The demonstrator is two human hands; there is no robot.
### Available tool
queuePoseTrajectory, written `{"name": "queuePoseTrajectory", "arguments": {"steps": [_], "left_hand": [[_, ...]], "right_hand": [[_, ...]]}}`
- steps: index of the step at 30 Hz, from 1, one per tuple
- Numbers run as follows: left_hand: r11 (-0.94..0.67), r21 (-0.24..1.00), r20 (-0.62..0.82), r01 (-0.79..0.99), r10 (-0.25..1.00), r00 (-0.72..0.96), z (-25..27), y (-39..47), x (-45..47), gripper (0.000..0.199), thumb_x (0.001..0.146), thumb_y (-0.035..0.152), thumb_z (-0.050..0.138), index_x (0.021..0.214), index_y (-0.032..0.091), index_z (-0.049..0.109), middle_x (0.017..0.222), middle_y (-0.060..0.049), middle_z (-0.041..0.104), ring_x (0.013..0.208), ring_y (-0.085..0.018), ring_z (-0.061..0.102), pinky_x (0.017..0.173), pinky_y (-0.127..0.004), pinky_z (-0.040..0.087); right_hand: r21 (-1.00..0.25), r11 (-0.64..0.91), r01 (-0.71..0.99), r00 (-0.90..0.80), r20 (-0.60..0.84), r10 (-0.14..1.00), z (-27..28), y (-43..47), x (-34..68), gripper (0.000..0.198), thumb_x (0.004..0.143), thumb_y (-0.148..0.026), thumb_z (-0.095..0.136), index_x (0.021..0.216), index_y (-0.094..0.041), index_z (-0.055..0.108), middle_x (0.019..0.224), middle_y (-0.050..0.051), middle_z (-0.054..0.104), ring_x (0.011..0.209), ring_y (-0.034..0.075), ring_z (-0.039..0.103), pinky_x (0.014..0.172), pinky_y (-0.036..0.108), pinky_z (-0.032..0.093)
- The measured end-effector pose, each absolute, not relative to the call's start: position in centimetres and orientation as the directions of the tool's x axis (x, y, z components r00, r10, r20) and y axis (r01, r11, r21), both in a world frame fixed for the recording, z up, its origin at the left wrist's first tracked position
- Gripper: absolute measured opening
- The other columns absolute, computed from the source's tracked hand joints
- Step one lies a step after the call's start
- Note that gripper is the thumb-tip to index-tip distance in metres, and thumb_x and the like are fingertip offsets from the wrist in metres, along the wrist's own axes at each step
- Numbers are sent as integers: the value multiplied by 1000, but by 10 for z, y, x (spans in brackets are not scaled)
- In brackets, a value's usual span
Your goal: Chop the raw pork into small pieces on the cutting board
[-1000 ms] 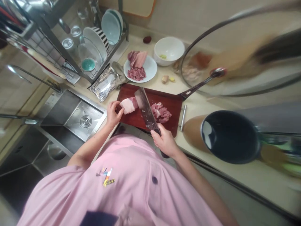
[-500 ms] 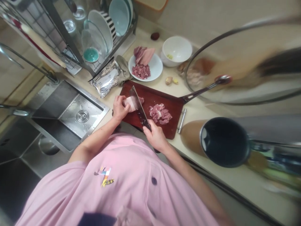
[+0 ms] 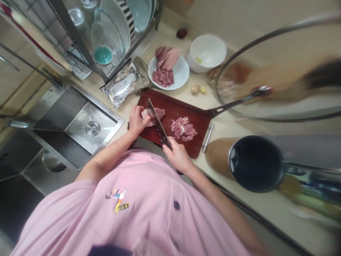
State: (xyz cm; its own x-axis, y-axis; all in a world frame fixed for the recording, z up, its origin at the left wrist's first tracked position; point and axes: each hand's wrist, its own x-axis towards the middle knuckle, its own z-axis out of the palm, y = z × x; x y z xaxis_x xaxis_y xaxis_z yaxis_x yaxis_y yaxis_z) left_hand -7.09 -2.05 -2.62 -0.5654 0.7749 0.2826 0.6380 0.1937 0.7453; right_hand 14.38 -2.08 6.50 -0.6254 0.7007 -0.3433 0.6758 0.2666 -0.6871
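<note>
My right hand point(image 3: 178, 153) is closed round the handle of a cleaver point(image 3: 159, 124), its broad dark blade slanting across the red-brown cutting board point(image 3: 170, 101). With curled fingers, my left hand point(image 3: 138, 120) grips a piece of meat point(image 3: 159, 113) at the board's left end. The blade lies against that piece, pale fat on my left hand's side and pink flesh showing beyond it. To the right of the cleaver sits a small heap of cut meat point(image 3: 183, 128). Behind the board, a white plate point(image 3: 181, 80) bears diced meat and larger slabs.
A white bowl point(image 3: 210, 53), ginger pieces point(image 3: 195, 89) and a silver foil packet point(image 3: 121, 89) stand behind the board. On the left are the steel sink point(image 3: 92, 128) and a dish rack point(image 3: 128, 53). A large glass lid point(image 3: 266, 117) and dark pot point(image 3: 255, 163) are at right.
The view has shifted slightly. More pink flesh of the held piece now shows to the right of the blade. Both hands keep their grips.
</note>
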Motion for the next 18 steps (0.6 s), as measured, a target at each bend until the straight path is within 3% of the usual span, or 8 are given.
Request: {"name": "queuePoseTrajectory", "arguments": {"steps": [18], "left_hand": [[185,789,271,586,750,-603,-23,-21,-72,23,67,18,64,79,20,44,81,0,48,77,-15,49,74,-28,44]], "right_hand": [[-713,249,655,-650,-364,667,60,-6,130,22,85,-34,42,98,-21,54,70,3,63,61,19,57,62,30,42]]}}
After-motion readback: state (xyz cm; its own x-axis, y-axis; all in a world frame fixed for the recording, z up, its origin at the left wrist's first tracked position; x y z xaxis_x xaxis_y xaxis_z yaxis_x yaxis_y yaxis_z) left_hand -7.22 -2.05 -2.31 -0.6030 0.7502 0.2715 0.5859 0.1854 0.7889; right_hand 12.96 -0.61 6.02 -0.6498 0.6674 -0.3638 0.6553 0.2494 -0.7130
